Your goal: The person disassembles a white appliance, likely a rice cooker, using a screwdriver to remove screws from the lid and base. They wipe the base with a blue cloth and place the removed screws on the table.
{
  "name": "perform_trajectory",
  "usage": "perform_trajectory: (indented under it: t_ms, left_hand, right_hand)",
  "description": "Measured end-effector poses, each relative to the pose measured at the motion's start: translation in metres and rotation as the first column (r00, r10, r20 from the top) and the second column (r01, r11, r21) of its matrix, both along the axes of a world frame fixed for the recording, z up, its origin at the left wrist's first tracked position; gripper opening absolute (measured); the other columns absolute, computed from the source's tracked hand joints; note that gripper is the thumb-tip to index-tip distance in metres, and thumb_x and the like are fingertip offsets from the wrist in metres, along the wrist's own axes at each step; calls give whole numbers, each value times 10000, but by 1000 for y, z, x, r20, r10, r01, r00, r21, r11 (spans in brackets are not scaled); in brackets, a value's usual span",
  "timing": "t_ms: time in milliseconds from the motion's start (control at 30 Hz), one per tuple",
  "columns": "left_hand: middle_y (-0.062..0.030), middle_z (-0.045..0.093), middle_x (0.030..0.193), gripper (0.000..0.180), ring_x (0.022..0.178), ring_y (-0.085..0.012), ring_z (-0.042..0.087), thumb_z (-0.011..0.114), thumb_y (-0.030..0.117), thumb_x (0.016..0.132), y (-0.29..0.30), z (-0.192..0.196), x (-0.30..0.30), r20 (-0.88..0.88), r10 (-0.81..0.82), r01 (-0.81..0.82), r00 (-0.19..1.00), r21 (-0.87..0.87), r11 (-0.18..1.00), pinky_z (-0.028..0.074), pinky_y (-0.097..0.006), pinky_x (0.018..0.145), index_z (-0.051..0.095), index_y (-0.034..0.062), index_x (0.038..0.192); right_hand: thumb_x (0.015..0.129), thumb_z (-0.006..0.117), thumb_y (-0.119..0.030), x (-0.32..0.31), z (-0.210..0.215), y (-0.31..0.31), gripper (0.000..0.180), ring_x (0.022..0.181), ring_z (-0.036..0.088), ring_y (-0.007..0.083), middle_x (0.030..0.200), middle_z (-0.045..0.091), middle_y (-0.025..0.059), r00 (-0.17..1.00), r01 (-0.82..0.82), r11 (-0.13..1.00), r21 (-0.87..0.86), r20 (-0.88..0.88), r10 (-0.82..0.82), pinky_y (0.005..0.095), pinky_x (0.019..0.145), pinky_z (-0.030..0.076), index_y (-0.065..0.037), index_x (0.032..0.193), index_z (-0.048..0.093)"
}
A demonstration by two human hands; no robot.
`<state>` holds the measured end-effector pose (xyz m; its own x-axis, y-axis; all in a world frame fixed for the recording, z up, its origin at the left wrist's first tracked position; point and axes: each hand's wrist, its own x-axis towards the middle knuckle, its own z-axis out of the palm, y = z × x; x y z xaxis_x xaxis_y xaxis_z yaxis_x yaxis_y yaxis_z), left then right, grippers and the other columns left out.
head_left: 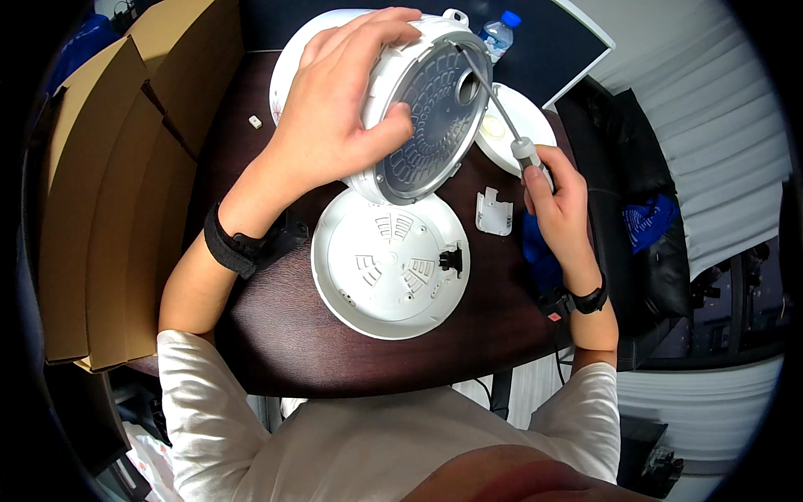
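My left hand (pixel 335 113) grips the side of a round white appliance part (pixel 422 125), with the thumb on its rim. The part is tilted up and shows a grey patterned disc with a round hole; it looks like a rice cooker's, but I cannot be sure. My right hand (pixel 555 194) is closed around the handle of a screwdriver (pixel 503 107). The long shaft points up and left, and its tip is at the disc's upper rim. Just below lies a round white vented base cover (pixel 389 280) with a black socket at its right side.
A small white plastic cover (pixel 493 212) lies right of the base cover. Behind it are a white plate (pixel 534 121) and a blue-capped water bottle (pixel 499 35). A small white piece (pixel 255 122) lies on the dark table (pixel 293 351). Cardboard boxes (pixel 117 201) line the left; a black sofa (pixel 615 151) stands right.
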<state>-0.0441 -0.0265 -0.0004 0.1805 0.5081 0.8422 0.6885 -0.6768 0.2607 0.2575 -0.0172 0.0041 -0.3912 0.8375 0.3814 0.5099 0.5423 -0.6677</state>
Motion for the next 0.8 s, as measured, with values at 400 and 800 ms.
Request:
perform_trajectory:
  t_ms: [400,800]
  left_hand:
    - [-156,505,1394,690,1272,-327,485,561,230,673,0,3,1,-59,21,-18,998,49,999,328,-453,1096,502,54,1337]
    - [-188,495,1392,737,1271,-352,481,550,240,649,5,-2,1,-60,48,-43,997,94,995,326,-459,1102,488,46,1357]
  right_hand:
    - [925,612,-135,0,14,-2,181,693,619,149,797,652,106,997,12,1000,28,78,-14,280,639,475,-7,1051,626]
    - [920,616,-135,-4,63,-16,192,705,637,208,842,655,155,949,-42,978,205,316,-25,303,639,475,15,1040,627]
